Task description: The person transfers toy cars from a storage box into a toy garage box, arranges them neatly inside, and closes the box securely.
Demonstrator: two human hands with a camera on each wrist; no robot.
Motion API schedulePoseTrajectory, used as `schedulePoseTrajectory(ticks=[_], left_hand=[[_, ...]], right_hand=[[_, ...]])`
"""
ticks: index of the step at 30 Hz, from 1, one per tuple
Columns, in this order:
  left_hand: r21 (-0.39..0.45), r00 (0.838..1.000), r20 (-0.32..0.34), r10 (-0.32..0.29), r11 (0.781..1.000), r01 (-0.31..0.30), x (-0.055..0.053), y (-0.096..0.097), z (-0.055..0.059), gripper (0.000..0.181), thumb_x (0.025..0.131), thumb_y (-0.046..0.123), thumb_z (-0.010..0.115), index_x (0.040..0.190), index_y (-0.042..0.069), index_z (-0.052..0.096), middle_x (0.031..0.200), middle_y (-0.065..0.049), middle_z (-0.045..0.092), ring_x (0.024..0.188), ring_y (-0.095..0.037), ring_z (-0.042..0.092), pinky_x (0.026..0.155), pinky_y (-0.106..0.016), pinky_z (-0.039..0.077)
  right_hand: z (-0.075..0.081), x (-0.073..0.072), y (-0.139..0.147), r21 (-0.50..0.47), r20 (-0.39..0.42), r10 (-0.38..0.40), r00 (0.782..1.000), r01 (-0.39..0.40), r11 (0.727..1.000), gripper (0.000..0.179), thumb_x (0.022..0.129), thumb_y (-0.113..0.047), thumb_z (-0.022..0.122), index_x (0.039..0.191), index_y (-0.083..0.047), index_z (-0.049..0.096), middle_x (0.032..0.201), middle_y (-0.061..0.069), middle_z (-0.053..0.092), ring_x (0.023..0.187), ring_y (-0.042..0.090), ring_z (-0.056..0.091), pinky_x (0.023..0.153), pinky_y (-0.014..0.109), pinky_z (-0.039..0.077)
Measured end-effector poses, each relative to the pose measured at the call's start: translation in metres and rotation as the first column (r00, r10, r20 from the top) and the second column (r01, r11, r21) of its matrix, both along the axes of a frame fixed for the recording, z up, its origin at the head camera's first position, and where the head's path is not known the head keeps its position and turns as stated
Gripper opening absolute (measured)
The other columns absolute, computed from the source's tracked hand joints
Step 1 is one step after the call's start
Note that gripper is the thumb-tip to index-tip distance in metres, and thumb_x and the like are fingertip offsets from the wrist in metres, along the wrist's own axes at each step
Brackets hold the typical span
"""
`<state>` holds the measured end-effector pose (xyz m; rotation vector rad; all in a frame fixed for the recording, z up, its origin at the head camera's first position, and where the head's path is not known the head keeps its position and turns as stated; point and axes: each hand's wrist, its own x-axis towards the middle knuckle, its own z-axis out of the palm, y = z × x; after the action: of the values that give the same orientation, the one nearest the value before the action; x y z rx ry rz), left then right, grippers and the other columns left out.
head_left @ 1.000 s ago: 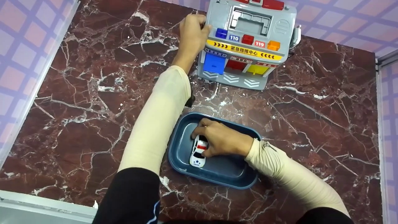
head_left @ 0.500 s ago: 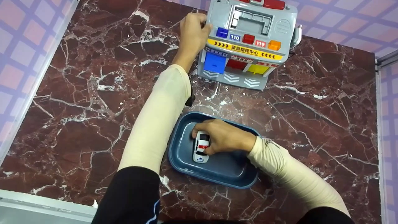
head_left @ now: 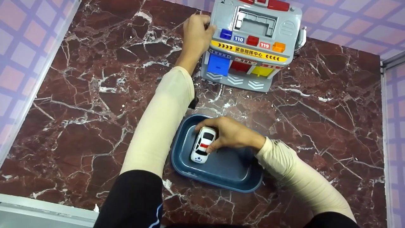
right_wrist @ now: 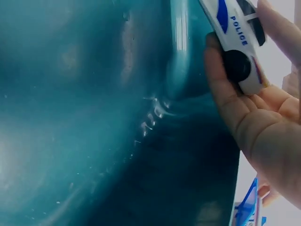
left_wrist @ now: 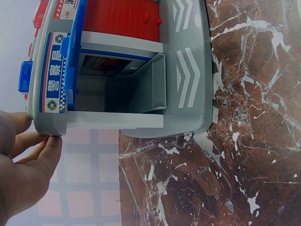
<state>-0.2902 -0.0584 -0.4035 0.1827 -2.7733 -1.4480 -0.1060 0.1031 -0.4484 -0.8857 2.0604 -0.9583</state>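
Observation:
In the head view my right hand [head_left: 234, 131] holds a white toy police car [head_left: 204, 144] between thumb and fingers, inside a blue plastic tray [head_left: 218, 186]. The right wrist view shows the car's side [right_wrist: 235, 44] with "POLICE" lettering and a black wheel, fingers under it and the thumb on top. My left hand [head_left: 196, 39] grips the left roof edge of a grey toy emergency station [head_left: 224, 15]. From the left wrist, the fingertips [left_wrist: 54, 143] lie against that roof corner. The station's blue door [left_wrist: 73, 56] is swung up, baring a grey bay [left_wrist: 136, 89].
Red [head_left: 240, 66] and yellow doors [head_left: 262, 71] stand beside the blue one. Coloured buttons and a recessed handle top the station. Everything rests on a dark red marbled surface [head_left: 95, 126], bordered by checked panels [head_left: 394, 126] on the sides and back.
The car has come up and shifted slightly, tilting its front toward the lower left. My right hand has moved a little up and right. My left hand and the station stay put.

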Motion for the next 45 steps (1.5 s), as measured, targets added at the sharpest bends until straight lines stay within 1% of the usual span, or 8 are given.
schedulePoseTrajectory(ticks=[5, 12, 18, 25, 28, 35, 39, 45], left_hand=[[0.009, 1.000, -0.004, -0.003, 1.000, 0.003, 0.001, 0.000, 0.001, 0.043, 0.097, 0.016, 0.067, 0.060, 0.016, 0.045, 0.077, 0.005, 0.054, 0.085, -0.010, 0.049, 0.080, -0.021, 0.042], [0.004, 1.000, -0.016, -0.006, 1.000, 0.006, 0.001, 0.000, 0.000, 0.043, 0.097, 0.016, 0.067, 0.060, 0.016, 0.045, 0.078, 0.005, 0.056, 0.085, -0.010, 0.048, 0.080, -0.021, 0.041], [0.004, 1.000, -0.014, -0.002, 1.000, 0.002, 0.002, -0.001, 0.000, 0.036, 0.098, 0.015, 0.066, 0.065, 0.017, 0.053, 0.088, 0.004, 0.062, 0.088, -0.010, 0.050, 0.084, -0.021, 0.042], [0.008, 1.000, 0.013, 0.005, 1.000, -0.005, 0.000, -0.001, 0.000, 0.027, 0.097, 0.017, 0.066, 0.070, 0.015, 0.063, 0.092, 0.004, 0.065, 0.091, -0.010, 0.051, 0.086, -0.020, 0.043], [0.002, 1.000, 0.005, 0.002, 1.000, -0.002, 0.000, -0.001, 0.000, 0.036, 0.097, 0.017, 0.066, 0.064, 0.016, 0.053, 0.089, 0.003, 0.063, 0.089, -0.010, 0.050, 0.083, -0.021, 0.043], [0.020, 1.000, 0.006, 0.000, 1.000, 0.000, 0.000, 0.000, -0.001, 0.039, 0.097, 0.016, 0.066, 0.063, 0.017, 0.048, 0.093, 0.003, 0.064, 0.089, -0.010, 0.049, 0.082, -0.021, 0.043], [0.020, 1.000, 0.006, 0.000, 1.000, 0.000, 0.000, 0.000, -0.001, 0.041, 0.097, 0.016, 0.066, 0.062, 0.016, 0.045, 0.091, 0.002, 0.062, 0.089, -0.011, 0.049, 0.082, -0.022, 0.042], [0.001, 0.999, -0.043, -0.004, 1.000, 0.004, 0.003, 0.000, -0.002, 0.044, 0.097, 0.015, 0.066, 0.060, 0.018, 0.044, 0.086, 0.004, 0.059, 0.087, -0.010, 0.048, 0.080, -0.021, 0.041]], right_hand=[[-0.001, -0.006, 0.006, -0.110, 0.144, -0.006, 0.990, 0.022, 0.994, 0.072, 0.080, -0.010, 0.084, 0.145, -0.012, 0.054, 0.118, 0.010, 0.069, 0.092, 0.018, 0.069, 0.081, 0.037, 0.060], [0.002, -0.012, 0.011, -0.216, 0.224, 0.000, 0.975, 0.049, 0.975, 0.075, 0.086, -0.006, 0.077, 0.152, -0.004, 0.041, 0.122, 0.012, 0.067, 0.096, 0.017, 0.066, 0.085, 0.042, 0.059], [0.005, -0.013, 0.010, -0.205, 0.446, -0.171, 0.879, 0.286, 0.936, 0.064, 0.075, 0.010, 0.080, 0.132, 0.010, 0.052, 0.104, 0.010, 0.071, 0.088, 0.015, 0.069, 0.081, 0.029, 0.060], [0.008, -0.013, 0.010, -0.144, 0.483, -0.306, 0.821, 0.419, 0.897, 0.056, 0.072, 0.011, 0.081, 0.124, 0.010, 0.060, 0.100, 0.007, 0.074, 0.088, 0.015, 0.070, 0.082, 0.028, 0.060], [0.008, -0.014, 0.010, -0.157, 0.537, -0.331, 0.776, 0.477, 0.865, 0.052, 0.074, 0.012, 0.080, 0.122, 0.011, 0.061, 0.099, 0.008, 0.075, 0.090, 0.017, 0.071, 0.084, 0.030, 0.060], [0.006, -0.014, 0.011, -0.202, 0.719, -0.320, 0.617, 0.627, 0.753, 0.055, 0.078, 0.014, 0.075, 0.130, 0.013, 0.056, 0.100, 0.008, 0.075, 0.093, 0.019, 0.072, 0.087, 0.032, 0.059], [0.005, -0.017, 0.012, -0.187, 0.776, -0.320, 0.544, 0.682, 0.707, 0.065, 0.079, 0.004, 0.080, 0.136, 0.015, 0.049, 0.102, 0.009, 0.075, 0.095, 0.020, 0.071, 0.090, 0.034, 0.059], [0.005, -0.022, 0.010, -0.136, 0.818, -0.367, 0.443, 0.769, 0.624, 0.038, 0.088, 0.015, 0.064, 0.124, 0.011, 0.054, 0.098, 0.010, 0.074, 0.092, 0.020, 0.072, 0.089, 0.035, 0.059]])
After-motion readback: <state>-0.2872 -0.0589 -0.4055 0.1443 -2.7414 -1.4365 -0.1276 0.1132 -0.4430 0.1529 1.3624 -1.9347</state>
